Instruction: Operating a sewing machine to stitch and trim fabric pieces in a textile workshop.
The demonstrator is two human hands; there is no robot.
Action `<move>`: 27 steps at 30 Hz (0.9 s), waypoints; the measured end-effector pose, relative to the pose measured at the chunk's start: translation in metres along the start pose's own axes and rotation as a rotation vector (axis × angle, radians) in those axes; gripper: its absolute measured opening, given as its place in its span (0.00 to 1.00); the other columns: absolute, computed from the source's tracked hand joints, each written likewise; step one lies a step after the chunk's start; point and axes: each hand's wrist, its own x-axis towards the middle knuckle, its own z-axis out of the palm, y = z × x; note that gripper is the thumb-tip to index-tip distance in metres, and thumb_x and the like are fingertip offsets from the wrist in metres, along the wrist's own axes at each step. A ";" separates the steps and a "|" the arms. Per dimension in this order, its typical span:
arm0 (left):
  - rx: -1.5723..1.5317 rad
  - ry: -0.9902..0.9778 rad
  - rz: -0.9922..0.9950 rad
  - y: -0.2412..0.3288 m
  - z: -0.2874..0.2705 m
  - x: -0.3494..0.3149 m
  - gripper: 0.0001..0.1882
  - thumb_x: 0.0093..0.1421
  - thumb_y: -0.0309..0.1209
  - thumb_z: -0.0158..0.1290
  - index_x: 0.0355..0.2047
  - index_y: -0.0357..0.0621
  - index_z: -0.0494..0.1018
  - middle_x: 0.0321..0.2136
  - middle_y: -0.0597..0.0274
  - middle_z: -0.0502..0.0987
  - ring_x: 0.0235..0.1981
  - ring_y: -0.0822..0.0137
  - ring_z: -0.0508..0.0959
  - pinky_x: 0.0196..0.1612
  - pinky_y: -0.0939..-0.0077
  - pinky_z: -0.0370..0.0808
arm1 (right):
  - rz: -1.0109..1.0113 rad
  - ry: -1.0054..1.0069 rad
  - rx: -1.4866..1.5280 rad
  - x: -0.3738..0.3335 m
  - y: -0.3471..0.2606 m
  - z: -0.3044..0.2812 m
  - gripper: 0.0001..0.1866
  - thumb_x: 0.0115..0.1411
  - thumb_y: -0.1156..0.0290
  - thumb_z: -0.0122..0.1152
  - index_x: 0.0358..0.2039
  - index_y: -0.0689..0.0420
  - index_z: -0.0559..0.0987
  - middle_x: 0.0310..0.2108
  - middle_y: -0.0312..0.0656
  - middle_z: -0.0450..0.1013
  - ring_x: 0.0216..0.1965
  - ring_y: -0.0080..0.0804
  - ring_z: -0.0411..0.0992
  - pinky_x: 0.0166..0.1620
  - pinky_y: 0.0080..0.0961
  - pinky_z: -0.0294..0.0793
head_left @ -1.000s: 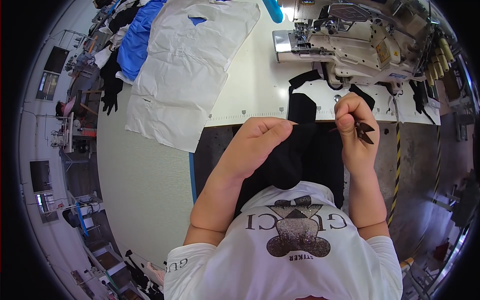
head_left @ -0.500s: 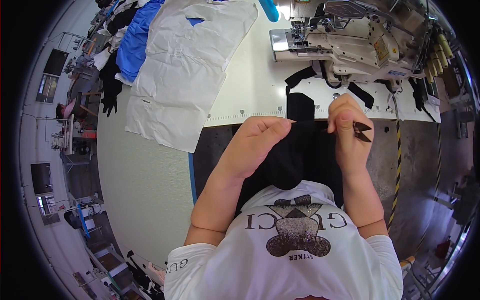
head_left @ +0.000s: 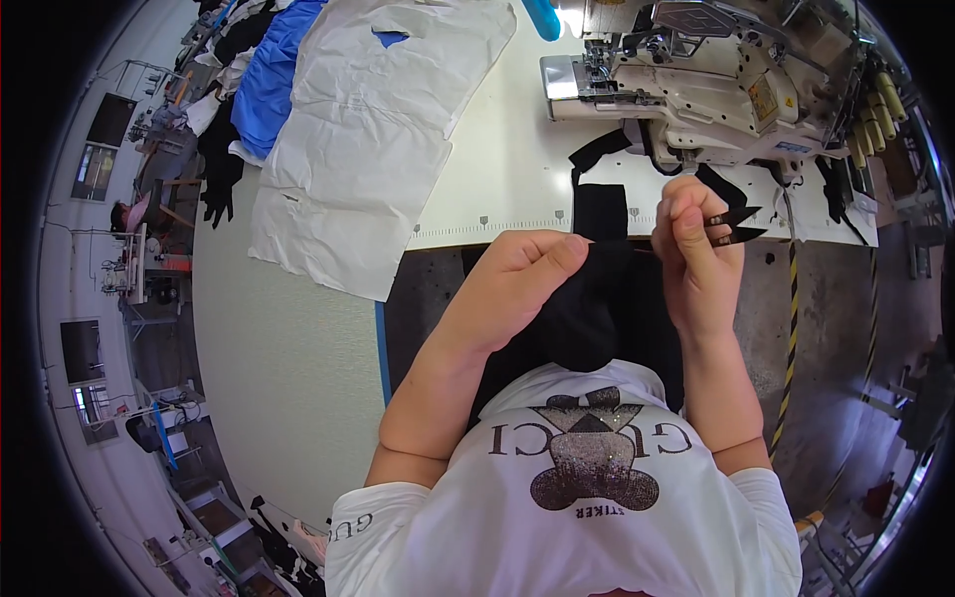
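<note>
1. Pinched black cloth [head_left: 594,289] between thumb and forefinger of the left hand [head_left: 522,284], at the table [head_left: 507,194] edge.
2. Curled the right hand [head_left: 699,257] around dark scissors [head_left: 734,237] (open at the tips).
3. Pressed right thumb to forefinger; could not tell whether on cloth.

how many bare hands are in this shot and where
2. The left hand pinches black cloth near the table edge; the right hand, across from it, holds dark snips. Any in the background are hidden or too small to tell.

A sewing workshop, shown by the industrial sewing machine [head_left: 696,109].
</note>
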 end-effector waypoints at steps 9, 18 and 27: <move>0.059 -0.029 0.018 0.003 -0.001 0.003 0.19 0.67 0.42 0.49 0.24 0.42 0.72 0.21 0.81 0.61 0.25 0.84 0.56 0.27 0.86 0.56 | -0.360 -0.244 -0.698 -0.005 -0.012 0.013 0.08 0.46 0.80 0.68 0.25 0.59 0.76 0.32 0.37 0.65 0.29 0.25 0.65 0.30 0.22 0.64; 0.051 0.011 0.018 0.009 0.001 0.000 0.15 0.64 0.40 0.55 0.27 0.42 0.73 0.22 0.81 0.62 0.25 0.85 0.57 0.28 0.89 0.54 | -0.350 -0.101 -0.525 0.004 -0.006 0.000 0.12 0.63 0.66 0.59 0.28 0.61 0.74 0.30 0.38 0.68 0.30 0.26 0.65 0.35 0.19 0.64; -0.008 -0.017 0.046 0.008 0.003 0.002 0.12 0.62 0.38 0.58 0.31 0.42 0.74 0.23 0.80 0.67 0.26 0.86 0.60 0.29 0.90 0.57 | -0.565 -0.234 -0.886 -0.009 -0.019 0.014 0.10 0.44 0.80 0.69 0.29 0.59 0.79 0.28 0.42 0.69 0.27 0.33 0.70 0.27 0.26 0.68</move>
